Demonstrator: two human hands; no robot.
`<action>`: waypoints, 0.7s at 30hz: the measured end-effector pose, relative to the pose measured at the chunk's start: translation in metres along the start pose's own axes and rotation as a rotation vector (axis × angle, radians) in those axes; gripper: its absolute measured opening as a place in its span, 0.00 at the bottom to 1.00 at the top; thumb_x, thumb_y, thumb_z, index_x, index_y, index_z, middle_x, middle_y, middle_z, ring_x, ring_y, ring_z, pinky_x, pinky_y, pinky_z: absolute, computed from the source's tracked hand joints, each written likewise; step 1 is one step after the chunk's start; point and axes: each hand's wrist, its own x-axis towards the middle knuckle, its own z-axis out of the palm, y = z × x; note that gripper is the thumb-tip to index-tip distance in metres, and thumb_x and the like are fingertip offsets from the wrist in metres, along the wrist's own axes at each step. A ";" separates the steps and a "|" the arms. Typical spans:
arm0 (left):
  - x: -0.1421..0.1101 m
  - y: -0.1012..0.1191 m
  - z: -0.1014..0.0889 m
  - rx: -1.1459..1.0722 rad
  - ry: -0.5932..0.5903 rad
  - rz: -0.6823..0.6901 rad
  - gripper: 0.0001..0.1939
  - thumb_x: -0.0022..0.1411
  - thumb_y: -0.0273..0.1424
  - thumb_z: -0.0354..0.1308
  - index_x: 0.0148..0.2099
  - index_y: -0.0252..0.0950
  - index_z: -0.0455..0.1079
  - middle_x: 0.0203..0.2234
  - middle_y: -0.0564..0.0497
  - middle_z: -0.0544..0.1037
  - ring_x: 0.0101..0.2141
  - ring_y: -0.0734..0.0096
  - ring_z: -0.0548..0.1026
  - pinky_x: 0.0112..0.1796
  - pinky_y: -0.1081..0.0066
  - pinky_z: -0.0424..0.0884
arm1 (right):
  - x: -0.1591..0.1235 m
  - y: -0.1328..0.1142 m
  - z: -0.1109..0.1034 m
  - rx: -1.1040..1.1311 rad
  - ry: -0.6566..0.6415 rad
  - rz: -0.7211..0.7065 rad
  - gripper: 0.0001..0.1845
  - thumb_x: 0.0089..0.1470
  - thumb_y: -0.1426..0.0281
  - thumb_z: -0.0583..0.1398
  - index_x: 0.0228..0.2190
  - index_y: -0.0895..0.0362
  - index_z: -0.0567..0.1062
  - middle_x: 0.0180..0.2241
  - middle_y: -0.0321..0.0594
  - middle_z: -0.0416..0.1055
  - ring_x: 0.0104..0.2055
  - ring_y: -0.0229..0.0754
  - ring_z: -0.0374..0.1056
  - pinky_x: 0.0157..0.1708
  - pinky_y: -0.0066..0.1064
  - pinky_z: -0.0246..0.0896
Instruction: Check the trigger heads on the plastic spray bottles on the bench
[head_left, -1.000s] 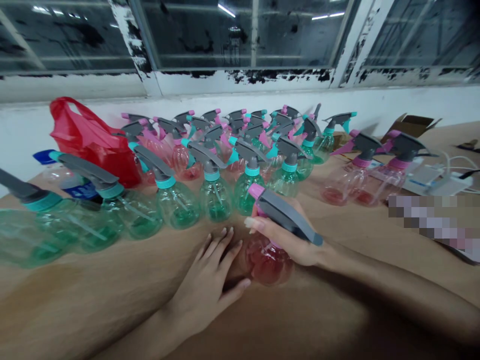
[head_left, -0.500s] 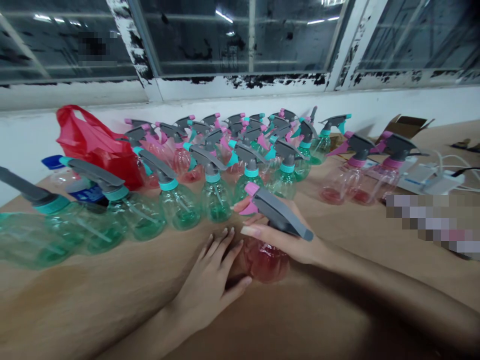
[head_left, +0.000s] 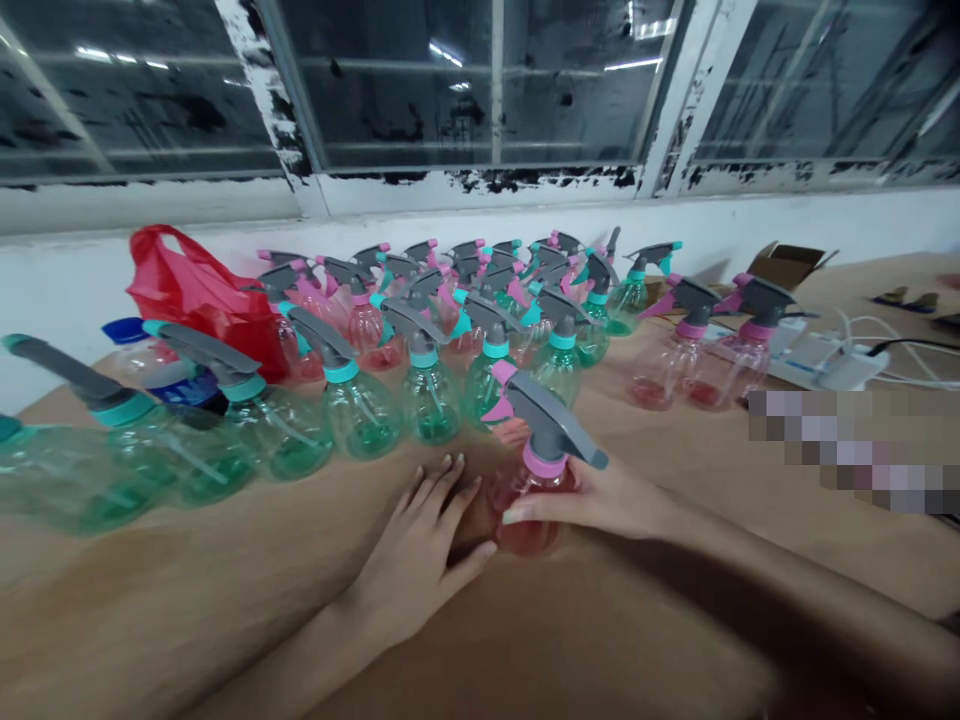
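Observation:
A clear spray bottle [head_left: 529, 540] with reddish liquid, a pink collar and a grey-and-pink trigger head stands upright before me on the wooden table [head_left: 247, 590]. My right hand [head_left: 592, 495] is wrapped round its body, thumb across the near side; the far fingers are mostly hidden behind it. Flat on the table just left of the bottle lies my left hand [head_left: 424, 545], fingers spread and holding nothing. Beyond the hands stands a row of green-liquid spray bottles [head_left: 364, 425] with turquoise collars.
More pink and turquoise spray bottles crowd toward the wall. Two pink-collared bottles [head_left: 660, 375] stand at right, near a white power strip [head_left: 840, 365] with cables and an open cardboard box [head_left: 791, 268]. A red plastic bag [head_left: 202, 300] and a blue-capped bottle [head_left: 127, 332] are at left.
My right hand has shifted down from the spray head and neck to the bottle's body, uncovering the pink collar. My left hand stays nearly in place. The view has shifted slightly.

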 end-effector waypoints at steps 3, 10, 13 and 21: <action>-0.001 0.001 0.000 0.007 0.031 0.009 0.25 0.66 0.44 0.50 0.59 0.34 0.61 0.59 0.40 0.62 0.59 0.52 0.60 0.56 0.50 0.57 | -0.012 -0.002 -0.009 -0.042 -0.020 0.074 0.36 0.43 0.59 0.68 0.54 0.48 0.63 0.42 0.40 0.72 0.45 0.50 0.70 0.44 0.46 0.66; 0.006 0.027 0.003 -0.056 0.038 0.089 0.19 0.69 0.36 0.49 0.59 0.38 0.61 0.59 0.45 0.63 0.58 0.57 0.61 0.55 0.54 0.59 | -0.032 -0.007 -0.053 -0.305 0.005 0.041 0.24 0.46 0.59 0.66 0.44 0.53 0.70 0.41 0.41 0.73 0.43 0.50 0.69 0.45 0.44 0.64; 0.016 0.038 0.006 -0.044 0.022 0.093 0.20 0.68 0.37 0.50 0.59 0.37 0.62 0.59 0.45 0.62 0.59 0.57 0.60 0.56 0.53 0.59 | -0.039 0.001 -0.077 -0.413 0.089 0.059 0.25 0.46 0.57 0.65 0.45 0.52 0.70 0.45 0.43 0.70 0.47 0.52 0.67 0.48 0.46 0.62; 0.057 0.056 0.017 -0.059 0.019 0.143 0.20 0.68 0.37 0.50 0.59 0.36 0.63 0.59 0.44 0.63 0.59 0.56 0.60 0.56 0.53 0.59 | -0.028 0.043 -0.125 -0.575 0.302 0.110 0.28 0.48 0.51 0.62 0.44 0.58 0.71 0.42 0.49 0.71 0.44 0.55 0.68 0.42 0.47 0.64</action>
